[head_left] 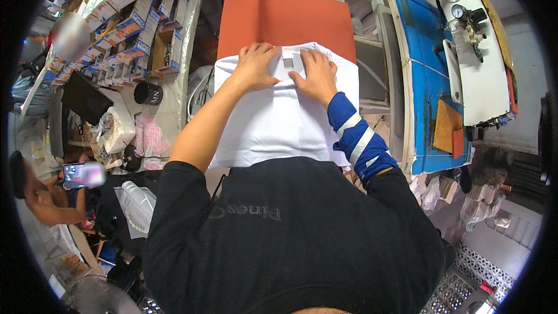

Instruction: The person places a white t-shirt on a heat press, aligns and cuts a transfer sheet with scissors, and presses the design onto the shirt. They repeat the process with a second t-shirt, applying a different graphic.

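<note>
A white garment [279,122], looking like a T-shirt, lies spread over an orange-red pad [285,20], its neck end toward the far side. My left hand [254,67] rests on the cloth left of the neckline, fingers spread with the thumb pointing inward. On the other side my right hand [315,75] presses on the cloth, its fingers apart too. Between them a small grey square [289,63] shows at the neck, near a tiny label. Neither hand grips anything that I can see. A blue wrap with silver stripes [357,136] covers my right forearm.
A blue-topped board [424,81] and a white machine panel with a pressure gauge [458,11] stand at right. At left, a table holds a black cup [148,93] and stacked cardboard boxes [133,20]. A person with a phone [81,175] sits at lower left.
</note>
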`<state>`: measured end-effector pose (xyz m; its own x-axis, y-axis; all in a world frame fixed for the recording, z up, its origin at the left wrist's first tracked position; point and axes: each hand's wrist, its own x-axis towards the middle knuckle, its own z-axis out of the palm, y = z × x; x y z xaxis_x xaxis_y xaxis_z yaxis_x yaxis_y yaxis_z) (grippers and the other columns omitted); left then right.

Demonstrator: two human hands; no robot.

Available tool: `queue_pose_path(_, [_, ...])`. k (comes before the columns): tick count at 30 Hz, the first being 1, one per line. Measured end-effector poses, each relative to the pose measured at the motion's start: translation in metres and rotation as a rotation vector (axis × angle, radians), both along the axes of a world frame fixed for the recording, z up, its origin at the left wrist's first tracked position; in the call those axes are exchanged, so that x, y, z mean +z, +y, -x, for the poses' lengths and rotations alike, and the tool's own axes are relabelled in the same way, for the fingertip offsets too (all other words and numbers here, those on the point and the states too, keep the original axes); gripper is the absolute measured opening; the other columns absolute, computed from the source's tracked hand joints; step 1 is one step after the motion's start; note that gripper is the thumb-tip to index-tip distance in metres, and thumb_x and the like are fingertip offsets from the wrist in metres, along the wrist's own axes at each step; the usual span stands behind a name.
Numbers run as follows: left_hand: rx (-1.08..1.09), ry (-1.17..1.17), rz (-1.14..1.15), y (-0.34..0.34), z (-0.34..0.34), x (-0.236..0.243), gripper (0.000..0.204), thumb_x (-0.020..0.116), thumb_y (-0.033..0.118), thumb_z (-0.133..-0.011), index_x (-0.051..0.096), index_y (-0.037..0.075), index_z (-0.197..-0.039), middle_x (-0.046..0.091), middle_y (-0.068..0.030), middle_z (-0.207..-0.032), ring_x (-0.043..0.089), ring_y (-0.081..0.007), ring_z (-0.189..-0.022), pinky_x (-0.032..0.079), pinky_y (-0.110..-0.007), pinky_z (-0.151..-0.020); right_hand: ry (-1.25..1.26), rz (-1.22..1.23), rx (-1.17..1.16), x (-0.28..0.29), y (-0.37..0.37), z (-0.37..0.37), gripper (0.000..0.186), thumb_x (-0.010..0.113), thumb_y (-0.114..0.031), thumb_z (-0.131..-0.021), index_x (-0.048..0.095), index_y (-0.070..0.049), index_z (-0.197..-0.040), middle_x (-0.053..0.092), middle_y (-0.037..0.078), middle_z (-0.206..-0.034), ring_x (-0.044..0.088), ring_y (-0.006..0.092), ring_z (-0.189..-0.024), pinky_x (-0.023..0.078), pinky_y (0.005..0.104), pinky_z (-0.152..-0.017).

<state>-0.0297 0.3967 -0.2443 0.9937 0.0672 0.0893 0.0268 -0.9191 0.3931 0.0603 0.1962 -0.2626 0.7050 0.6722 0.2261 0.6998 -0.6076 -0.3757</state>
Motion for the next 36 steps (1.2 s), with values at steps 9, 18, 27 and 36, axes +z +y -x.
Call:
queue_pose_path(9, [0.092, -0.028, 0.005, -0.010, -0.005, -0.014, 0.104, 0.090, 0.032, -0.060, 0.042, 0.010, -0.149, 0.064, -0.0177, -0.127, 0.059, -0.0385, -0.120, 0.040, -0.058, -0.102, -0.274, -0.167, 0.229, -0.018, 0.025, 0.031, 0.037, 0.060, -0.013, -0.086, 0.063, -0.003, -0.121, 0.061, 0.015, -0.128, 0.054, 0.0320, -0.125, 0.037, 0.0518, -0.104])
queue_pose_path(18, [0.150, -0.333, 0.685, 0.104, 0.089, 0.020, 0.043, 0.080, 0.022, -0.083, 0.070, 0.002, -0.121, 0.072, -0.0173, -0.117, 0.070, -0.0277, -0.104, 0.055, -0.038, -0.092, -0.198, -0.024, 0.084, -0.009, 0.052, 0.040, 0.038, 0.069, -0.025, -0.082, 0.063, -0.004, -0.113, 0.059, 0.017, -0.125, 0.052, 0.0359, -0.120, 0.035, 0.0528, -0.104])
queue_pose_path(27, [0.966, -0.770, -0.177, 0.369, 0.211, 0.194, 0.019, 0.068, 0.021, -0.092, 0.074, 0.004, -0.100, 0.075, -0.0153, -0.094, 0.072, -0.0320, -0.087, 0.056, -0.040, -0.078, -0.245, -0.004, 0.058, -0.011, 0.052, 0.046, 0.040, 0.069, -0.023, -0.081, 0.062, -0.002, -0.115, 0.058, 0.019, -0.124, 0.052, 0.0379, -0.120, 0.035, 0.0524, -0.106])
queue_pose_path(36, [0.981, 0.000, -0.431, 0.513, 0.128, 0.227, 0.030, 0.073, 0.030, -0.089, 0.076, 0.022, -0.117, 0.038, -0.0065, -0.160, 0.032, -0.0333, -0.147, 0.030, -0.060, -0.117, -0.226, 0.005, 0.040, -0.008, 0.059, 0.045, 0.042, 0.068, -0.026, -0.079, 0.063, -0.004, -0.115, 0.058, 0.018, -0.125, 0.051, 0.0382, -0.122, 0.035, 0.0524, -0.106])
